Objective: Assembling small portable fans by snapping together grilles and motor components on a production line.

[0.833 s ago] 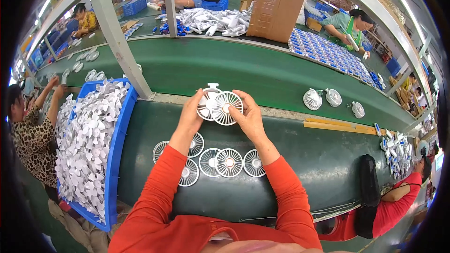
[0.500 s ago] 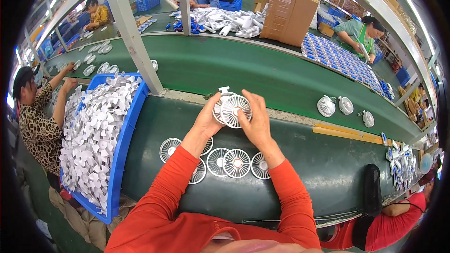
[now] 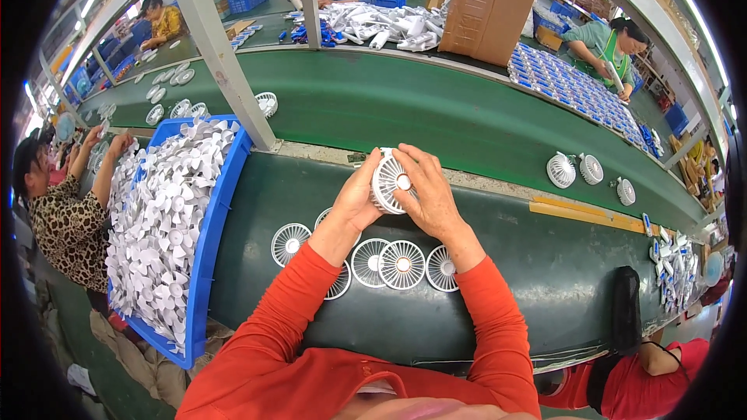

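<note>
Between my two hands is a white fan head [image 3: 387, 185] with a round slatted grille, held up over the dark green bench. My left hand [image 3: 356, 201] grips it from the left and underneath. My right hand [image 3: 432, 196] is closed round its right side, fingers over the top edge and thumb across the grille. The two grille halves now sit face to face, tilted toward the left. On the bench below my wrists lie several loose white round grilles [image 3: 402, 264], some overlapping and partly hidden by my left forearm.
A blue crate [image 3: 212, 245] heaped with white fan blades [image 3: 159, 241] stands at left. Beyond the bench runs a green conveyor [image 3: 420, 109] carrying fan heads [image 3: 561, 170]. A black pouch [image 3: 625, 311] and white fan handles [image 3: 675, 272] lie at right. A metal post [image 3: 222, 54] rises behind the crate.
The front grille has come together with the part behind it, and the fan head has turned sideways in my hands. Fan heads on the conveyor appear shifted slightly right, as does the whole view.
</note>
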Tool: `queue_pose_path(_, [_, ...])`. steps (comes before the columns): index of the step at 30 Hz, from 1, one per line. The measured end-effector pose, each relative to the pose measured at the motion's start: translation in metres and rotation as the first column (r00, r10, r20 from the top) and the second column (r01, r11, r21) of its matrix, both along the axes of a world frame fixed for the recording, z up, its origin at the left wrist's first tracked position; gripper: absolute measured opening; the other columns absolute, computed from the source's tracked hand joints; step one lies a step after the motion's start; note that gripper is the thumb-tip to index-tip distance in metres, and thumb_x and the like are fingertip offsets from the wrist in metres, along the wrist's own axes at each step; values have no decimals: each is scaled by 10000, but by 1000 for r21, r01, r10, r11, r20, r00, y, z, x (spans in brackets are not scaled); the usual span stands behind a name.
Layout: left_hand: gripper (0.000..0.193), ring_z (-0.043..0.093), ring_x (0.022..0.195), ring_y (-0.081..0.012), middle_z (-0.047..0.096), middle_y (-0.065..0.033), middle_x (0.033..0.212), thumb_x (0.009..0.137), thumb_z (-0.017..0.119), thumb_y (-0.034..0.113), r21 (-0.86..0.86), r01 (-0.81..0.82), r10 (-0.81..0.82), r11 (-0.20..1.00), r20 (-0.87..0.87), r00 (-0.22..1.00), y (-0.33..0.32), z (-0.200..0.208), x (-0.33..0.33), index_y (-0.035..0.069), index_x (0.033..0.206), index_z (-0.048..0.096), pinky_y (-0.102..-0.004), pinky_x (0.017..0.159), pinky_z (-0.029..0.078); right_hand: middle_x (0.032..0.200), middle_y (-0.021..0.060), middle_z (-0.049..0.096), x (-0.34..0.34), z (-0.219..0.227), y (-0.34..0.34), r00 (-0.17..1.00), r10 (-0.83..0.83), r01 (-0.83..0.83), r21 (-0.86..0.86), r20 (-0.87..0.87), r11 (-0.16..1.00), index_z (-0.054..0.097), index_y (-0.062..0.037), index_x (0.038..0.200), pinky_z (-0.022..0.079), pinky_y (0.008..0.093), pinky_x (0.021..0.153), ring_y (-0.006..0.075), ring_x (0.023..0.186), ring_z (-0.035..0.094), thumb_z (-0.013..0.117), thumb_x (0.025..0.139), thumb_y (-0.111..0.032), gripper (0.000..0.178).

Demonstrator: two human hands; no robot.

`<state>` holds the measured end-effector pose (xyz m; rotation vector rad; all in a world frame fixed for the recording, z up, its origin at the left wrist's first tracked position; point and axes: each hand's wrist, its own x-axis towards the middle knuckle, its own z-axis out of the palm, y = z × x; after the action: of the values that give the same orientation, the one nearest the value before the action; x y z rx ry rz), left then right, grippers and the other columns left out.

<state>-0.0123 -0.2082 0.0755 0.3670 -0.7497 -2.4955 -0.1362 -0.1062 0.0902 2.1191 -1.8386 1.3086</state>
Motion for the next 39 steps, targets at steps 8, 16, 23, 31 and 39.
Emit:
queue_pose_path(8, [346, 524, 972, -97, 536, -72, 1084, 1024, 378, 310, -613, -462, 541, 640, -67, 838, 45, 8, -6, 37, 1233, 412, -260, 840, 438, 1260, 255, 540, 27, -35, -9, 814, 38, -13, -46, 580, 999, 352, 35, 1392, 419, 367, 949, 362, 1141, 558, 265, 1003, -463, 638])
queue_pose_path(16, [342, 520, 1010, -112, 529, -73, 1160, 1028, 350, 295, -536, -440, 462, 721, -102, 881, 38, 12, -10, 35, 1232, 435, -277, 887, 429, 1476, 236, 272, 20, -24, -1, 868, 180, -144, -112, 463, 983, 149, 20, 1467, 300, 391, 1067, 352, 1347, 330, 347, 912, -643, 887])
queue_pose_path(23, [286, 534, 938, -120, 559, -77, 1058, 1013, 401, 203, -868, -440, 697, 230, -169, 697, 36, -19, -7, -3, 1194, 483, -267, 819, 440, 1377, 180, 382, 43, -34, -10, 695, 129, -113, -70, 707, 991, 267, -13, 1413, 325, 339, 1041, 271, 1265, 409, 391, 954, -395, 610])
queue_pose_path(31, [458, 455, 1167, -382, 513, -221, 1182, 834, 648, 294, -994, -72, 634, -83, -109, 765, -35, -18, -15, 19, 1171, 504, -440, 990, 352, 1319, 207, 464, -46, -29, -20, 802, -210, 185, 102, 559, 978, 408, 40, 1320, 355, 360, 1023, 312, 1215, 472, 460, 970, -301, 491])
queue_pose_path(39, [538, 380, 1242, -404, 438, -189, 1341, 829, 651, 330, -898, 436, 972, -63, 44, 231, -200, -37, 25, 109, 1286, 475, -549, 992, 353, 1294, 244, 469, -61, -21, -4, 848, -503, 488, -127, -167, 864, 543, -43, 1208, 352, 468, 1017, 411, 1206, 445, 706, 730, -121, 510])
